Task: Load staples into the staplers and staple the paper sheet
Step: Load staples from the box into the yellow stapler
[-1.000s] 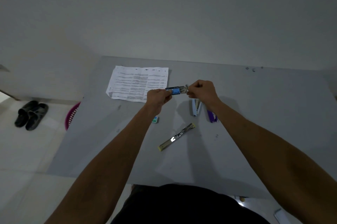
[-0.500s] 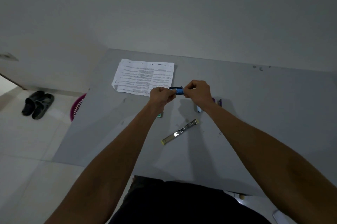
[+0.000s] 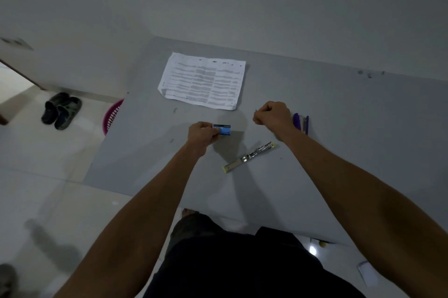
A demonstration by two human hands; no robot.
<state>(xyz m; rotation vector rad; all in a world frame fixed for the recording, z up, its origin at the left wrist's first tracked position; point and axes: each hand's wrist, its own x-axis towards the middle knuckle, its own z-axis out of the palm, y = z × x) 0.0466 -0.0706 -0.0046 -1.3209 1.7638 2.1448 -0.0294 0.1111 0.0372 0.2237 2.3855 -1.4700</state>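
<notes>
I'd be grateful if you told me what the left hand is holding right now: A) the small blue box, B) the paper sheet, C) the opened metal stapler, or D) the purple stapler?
A: the left hand grips the small blue box, while the purple stapler, paper sheet and opened metal stapler all lie on the table.

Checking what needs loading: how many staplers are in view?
2: the purple stapler beside the right hand, and the opened yellow stapler between the forearms. That hand could hide another.
</notes>
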